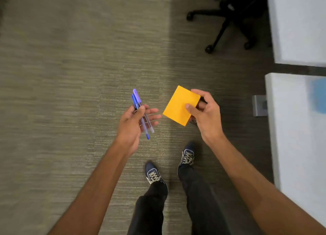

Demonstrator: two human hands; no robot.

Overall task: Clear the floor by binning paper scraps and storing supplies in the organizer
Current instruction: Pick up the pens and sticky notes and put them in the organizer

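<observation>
My left hand (135, 121) holds two pens (139, 107), one with a blue cap and one with a purple cap, caps pointing away from me; the thumb pins them against the fingers. My right hand (205, 114) grips an orange pad of sticky notes (178, 105) by its right edge, thumb on top. Both hands are raised above the grey-green carpet (70, 75), a short gap between them. No bin or organizer is in view.
A black office chair base (227, 21) with castors stands at the upper right. White desk tops (299, 128) run along the right edge, with something blue and blurred (319, 97) on one. A grey metal floor box (259, 105) sits beside the desk. My feet (169, 167) are below.
</observation>
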